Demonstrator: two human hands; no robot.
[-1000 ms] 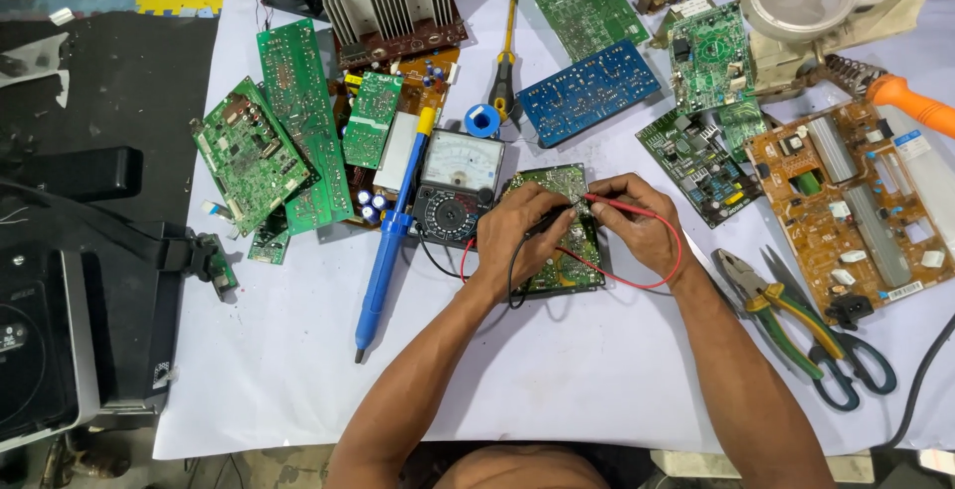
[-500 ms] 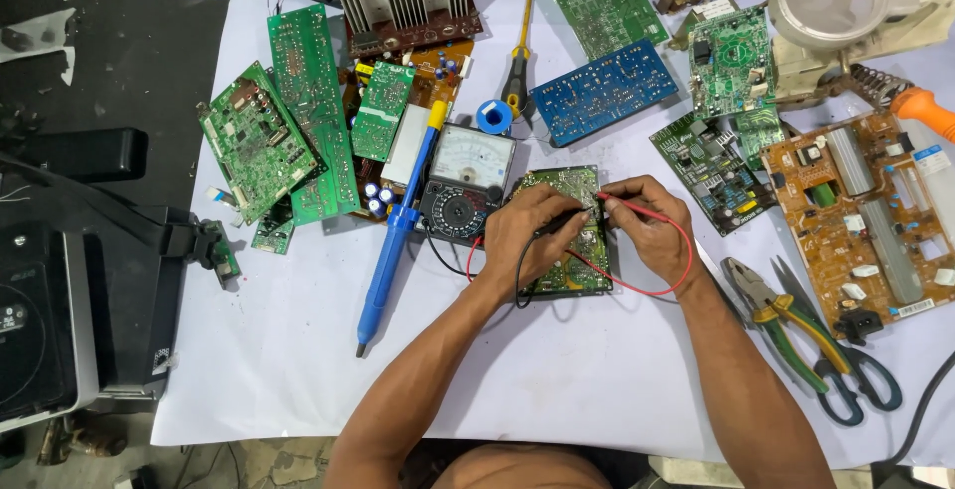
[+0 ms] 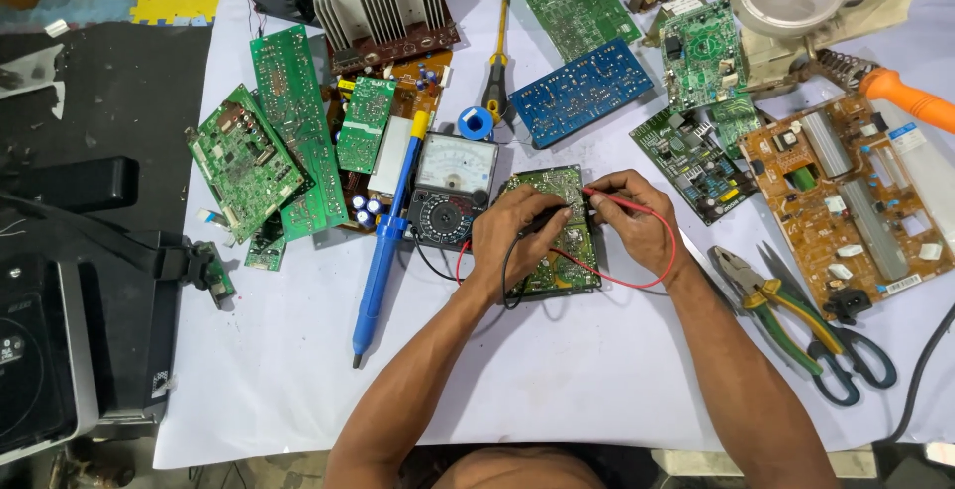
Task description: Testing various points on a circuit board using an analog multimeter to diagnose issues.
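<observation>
Green board (image 3: 553, 235) lies under both hands on the white surface (image 3: 557, 370). Left hand (image 3: 512, 235) pinches the black probe (image 3: 547, 218), right hand (image 3: 637, 220) the red probe (image 3: 607, 195), both tips on the board. Testing looks under way beside the meter (image 3: 450, 189).

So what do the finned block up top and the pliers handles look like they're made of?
The finned block looks like bare aluminium: pale grey, matt, with thin parallel fins. The pliers handles look like rubber or soft plastic sleeves, green with yellow, over dull steel jaws; which of the two can't be told.
</observation>
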